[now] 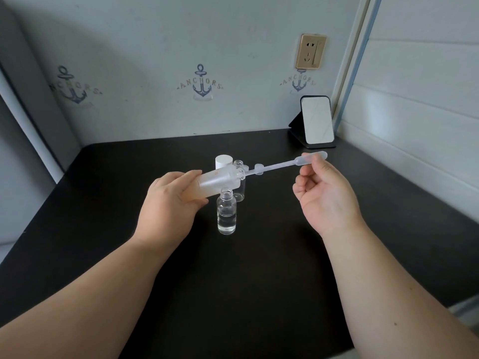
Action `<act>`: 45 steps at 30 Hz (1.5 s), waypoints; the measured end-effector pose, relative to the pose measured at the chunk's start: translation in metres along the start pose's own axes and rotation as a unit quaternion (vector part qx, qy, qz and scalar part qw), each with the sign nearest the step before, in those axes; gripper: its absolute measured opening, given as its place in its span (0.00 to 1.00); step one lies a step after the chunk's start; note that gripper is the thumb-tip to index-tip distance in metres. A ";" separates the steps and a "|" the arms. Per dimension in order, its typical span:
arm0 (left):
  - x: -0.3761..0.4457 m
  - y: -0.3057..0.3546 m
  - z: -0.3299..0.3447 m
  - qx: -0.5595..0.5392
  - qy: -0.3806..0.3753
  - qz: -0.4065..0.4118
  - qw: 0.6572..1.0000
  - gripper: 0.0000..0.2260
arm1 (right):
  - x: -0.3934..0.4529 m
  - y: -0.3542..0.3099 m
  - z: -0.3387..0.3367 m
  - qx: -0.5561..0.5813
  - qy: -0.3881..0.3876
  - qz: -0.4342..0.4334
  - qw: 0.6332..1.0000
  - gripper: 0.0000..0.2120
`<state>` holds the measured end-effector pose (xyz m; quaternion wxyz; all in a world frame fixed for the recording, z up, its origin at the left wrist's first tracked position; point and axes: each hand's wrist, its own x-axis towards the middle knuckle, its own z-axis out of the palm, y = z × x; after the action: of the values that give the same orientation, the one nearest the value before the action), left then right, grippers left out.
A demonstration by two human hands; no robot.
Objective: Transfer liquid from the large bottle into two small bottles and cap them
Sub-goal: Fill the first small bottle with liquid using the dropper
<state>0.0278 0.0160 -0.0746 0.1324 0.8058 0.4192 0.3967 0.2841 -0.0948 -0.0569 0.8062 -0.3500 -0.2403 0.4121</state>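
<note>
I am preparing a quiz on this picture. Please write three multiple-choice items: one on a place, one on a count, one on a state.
1. Where is the pipette tip?
A. in the large bottle's mouth
B. lying on the table
C. in the mirror stand

2. How many small clear bottles stand on the table?
A. one
B. two
C. four

3. What is the state of the near small bottle?
A. capped and full
B. uncapped and partly filled
C. lying down empty

Answers:
1 A: the left hand tilts the large bottle and the tip enters its neck.
2 B: a second one stands behind.
3 B: open neck, clear liquid low inside.
</note>
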 end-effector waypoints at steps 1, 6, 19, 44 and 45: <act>0.000 0.000 0.000 -0.001 0.000 -0.002 1.000 0.24 | 0.001 -0.001 -0.001 0.012 0.009 0.000 1.000 0.08; 0.000 0.001 -0.002 -0.023 0.010 -0.027 0.999 0.24 | 0.005 -0.003 -0.004 0.069 0.062 -0.008 0.996 0.11; 0.001 0.007 -0.007 -0.103 0.005 -0.092 0.990 0.15 | 0.004 -0.007 -0.004 0.143 0.117 -0.006 0.983 0.13; 0.002 0.005 -0.004 -0.147 -0.024 -0.151 0.977 0.29 | 0.007 -0.004 -0.006 0.102 0.083 -0.003 0.991 0.12; 0.001 0.005 -0.005 -0.159 -0.024 -0.150 0.975 0.29 | 0.007 -0.004 -0.006 0.101 0.083 -0.003 0.991 0.12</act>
<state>0.0275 0.0128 -0.0680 0.3275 0.7114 0.4637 0.4143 0.2942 -0.0925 -0.0569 0.8557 -0.2993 -0.1312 0.4012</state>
